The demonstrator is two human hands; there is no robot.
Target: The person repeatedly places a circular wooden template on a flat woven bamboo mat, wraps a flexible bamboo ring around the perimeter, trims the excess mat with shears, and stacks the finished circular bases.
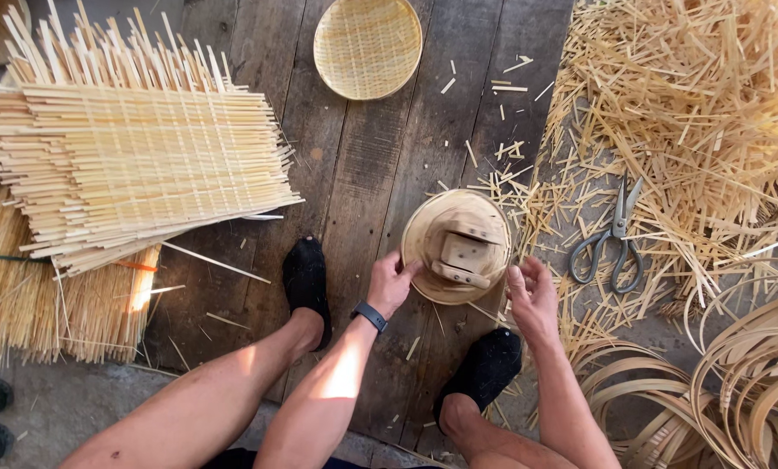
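Note:
A round wooden mould (456, 246) with a block handle on top lies on the dark plank floor, with a woven bamboo rim showing around it. My left hand (391, 281) grips its left edge, a dark band on the wrist. My right hand (532, 295) holds its lower right edge with fingers curled. Both my feet in black socks (306, 278) rest on the planks just below it.
A finished round woven tray (368, 45) lies at the top. A stack of woven bamboo mats (128, 165) sits at left. Metal scissors (613, 239) lie on loose bamboo strips (693, 113) at right. Coiled bamboo hoops (736, 382) fill the bottom right.

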